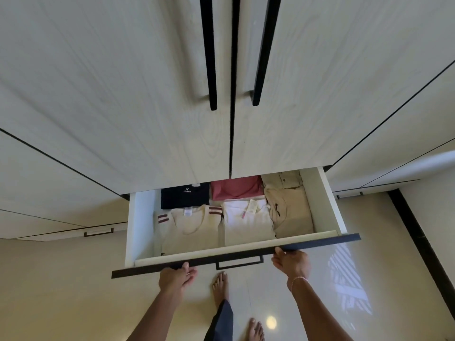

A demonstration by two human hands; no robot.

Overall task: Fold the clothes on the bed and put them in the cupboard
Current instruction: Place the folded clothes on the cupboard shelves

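Folded clothes (236,217) lie inside the open drawer (332,205). The left hand (177,275) and right hand (291,263) each grip its front panel (320,242). The storing step looks nearly done; next comes an even, two-handed push to shut it.

Both arms outstretched.
My left hand (176,276) and right hand (291,264) grip the drawer front (320,241), fingers curled round its edge.

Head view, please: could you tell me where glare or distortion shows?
Head view: a round glare spot and striped sunlight on the glossy floor; wide-angle bending splays the cupboard doors outward; the clothes in the drawer look sharp.
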